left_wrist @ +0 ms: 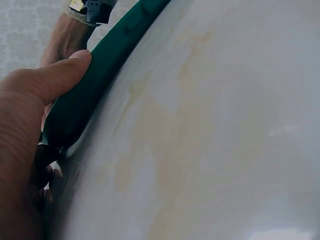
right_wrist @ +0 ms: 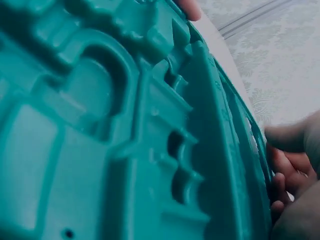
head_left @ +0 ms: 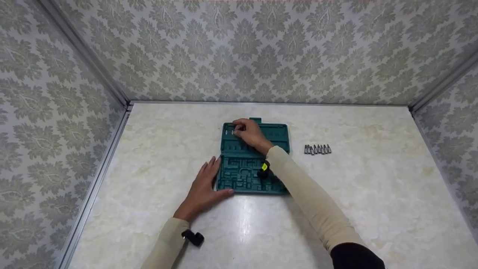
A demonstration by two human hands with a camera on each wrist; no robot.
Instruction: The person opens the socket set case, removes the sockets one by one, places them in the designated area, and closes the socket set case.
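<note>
A green plastic tool case (head_left: pixel 257 154) lies unfolded on the table, its moulded compartments facing up. My left hand (head_left: pixel 203 190) braces its near left corner, fingers straight along the left side and thumb at the front edge. In the left wrist view the thumb (left_wrist: pixel 80 55) rests on the case's rim. My right hand (head_left: pixel 248 132) reaches over the far half, thumb and fingers curled together at its upper left slots. A small silvery bit (head_left: pixel 232 132) shows at the fingertips, mostly covered by them. Another silvery bit (head_left: pixel 226 132) sits in the slot row to the left.
Several small dark metal pointed bits (head_left: pixel 317 149) stand in a row on the table right of the case. The pale marbled table (head_left: pixel 157 149) meets patterned walls (head_left: pixel 242 56) at the back and sides. My right forearm (head_left: pixel 310 198) crosses over the case's near right part.
</note>
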